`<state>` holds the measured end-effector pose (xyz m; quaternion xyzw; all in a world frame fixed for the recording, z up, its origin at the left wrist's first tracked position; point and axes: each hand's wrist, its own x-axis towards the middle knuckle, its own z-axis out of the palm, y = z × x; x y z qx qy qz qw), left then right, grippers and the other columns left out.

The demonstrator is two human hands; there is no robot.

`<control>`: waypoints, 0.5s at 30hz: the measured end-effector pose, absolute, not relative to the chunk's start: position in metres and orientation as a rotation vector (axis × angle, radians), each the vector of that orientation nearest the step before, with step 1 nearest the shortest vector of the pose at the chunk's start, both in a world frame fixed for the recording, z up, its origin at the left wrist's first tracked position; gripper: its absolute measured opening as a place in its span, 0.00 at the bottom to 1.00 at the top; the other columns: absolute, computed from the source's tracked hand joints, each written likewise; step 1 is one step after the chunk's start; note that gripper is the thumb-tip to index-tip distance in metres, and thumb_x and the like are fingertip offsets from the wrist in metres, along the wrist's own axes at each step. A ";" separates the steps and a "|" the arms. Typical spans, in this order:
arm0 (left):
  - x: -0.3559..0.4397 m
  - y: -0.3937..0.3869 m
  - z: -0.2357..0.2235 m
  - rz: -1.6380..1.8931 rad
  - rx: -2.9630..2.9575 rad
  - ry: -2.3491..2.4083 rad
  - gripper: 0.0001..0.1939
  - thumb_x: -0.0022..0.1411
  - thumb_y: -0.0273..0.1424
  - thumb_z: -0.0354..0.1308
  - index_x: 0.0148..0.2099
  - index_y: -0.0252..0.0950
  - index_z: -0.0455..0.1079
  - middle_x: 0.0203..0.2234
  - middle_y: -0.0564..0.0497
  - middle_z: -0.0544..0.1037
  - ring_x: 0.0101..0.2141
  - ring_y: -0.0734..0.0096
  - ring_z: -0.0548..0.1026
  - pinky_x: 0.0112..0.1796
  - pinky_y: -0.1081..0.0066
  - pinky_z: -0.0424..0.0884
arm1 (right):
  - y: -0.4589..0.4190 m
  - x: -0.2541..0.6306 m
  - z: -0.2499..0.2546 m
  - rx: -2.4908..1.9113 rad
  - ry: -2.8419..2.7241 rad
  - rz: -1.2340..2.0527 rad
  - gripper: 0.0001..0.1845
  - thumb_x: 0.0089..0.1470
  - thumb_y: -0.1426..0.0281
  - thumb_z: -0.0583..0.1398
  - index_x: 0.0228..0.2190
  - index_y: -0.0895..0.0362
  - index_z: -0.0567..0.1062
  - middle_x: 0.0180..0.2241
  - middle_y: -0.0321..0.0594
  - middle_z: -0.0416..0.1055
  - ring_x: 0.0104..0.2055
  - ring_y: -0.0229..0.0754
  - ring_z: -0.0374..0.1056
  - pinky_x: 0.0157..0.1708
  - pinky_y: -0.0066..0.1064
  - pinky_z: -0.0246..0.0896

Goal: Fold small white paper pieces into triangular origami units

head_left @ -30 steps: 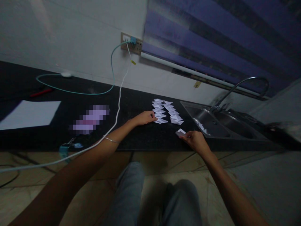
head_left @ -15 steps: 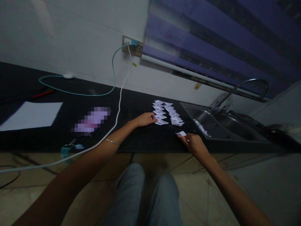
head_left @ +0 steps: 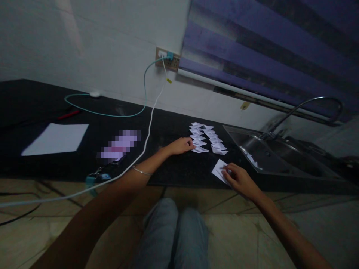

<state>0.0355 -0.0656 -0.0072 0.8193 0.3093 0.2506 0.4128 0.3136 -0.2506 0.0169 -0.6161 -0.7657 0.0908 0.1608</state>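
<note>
Folded white paper boats (head_left: pixel 198 142) are lined up on the dark counter in two rows, each with several boats overlapping closely. At the near end of the left row, my left hand (head_left: pixel 181 145) pinches the tip of a boat between closed fingertips. To the right and closer to me, my right hand (head_left: pixel 238 178) has its fingers curled onto a small white piece of paper (head_left: pixel 219 169). That paper looks flat, and its right part is hidden under the fingers. The right row (head_left: pixel 215 142) stands a little beyond the right hand, untouched.
A steel sink (head_left: pixel 259 151) with a curved tap lies to the right. On the left are a white sheet (head_left: pixel 56 139), a blurred purple item (head_left: pixel 119 145) with a strap, and a red object (head_left: pixel 68 114). A white cable (head_left: pixel 150 129) crosses over the left forearm from the wall socket (head_left: pixel 166 59).
The right hand has moved slightly nearer to me, and more of the white paper shows beneath its fingers. My left hand stays at the left row's end. The view has shifted a little.
</note>
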 end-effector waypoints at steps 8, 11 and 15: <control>0.032 -0.076 0.003 0.823 2.080 0.769 0.13 0.68 0.41 0.55 0.37 0.36 0.68 0.24 0.55 0.71 0.26 0.73 0.67 0.29 0.72 0.59 | -0.241 0.313 0.003 -2.047 -2.071 -0.035 0.17 0.66 0.60 0.48 0.35 0.57 0.70 0.34 0.46 0.73 0.36 0.48 0.72 0.35 0.36 0.58; 0.031 -0.080 0.007 1.017 2.022 0.808 0.15 0.69 0.44 0.52 0.37 0.37 0.67 0.22 0.57 0.68 0.23 0.75 0.64 0.28 0.71 0.57 | -0.231 0.322 0.013 -2.141 -1.999 -0.026 0.15 0.64 0.60 0.48 0.32 0.55 0.68 0.29 0.44 0.73 0.31 0.46 0.71 0.32 0.34 0.56; 0.035 -0.083 0.017 1.117 1.941 0.763 0.17 0.69 0.45 0.52 0.36 0.37 0.65 0.20 0.59 0.63 0.22 0.77 0.59 0.27 0.71 0.55 | -0.226 0.325 0.058 -2.081 -1.953 -0.215 0.13 0.59 0.61 0.52 0.26 0.54 0.68 0.23 0.42 0.70 0.26 0.44 0.66 0.28 0.35 0.51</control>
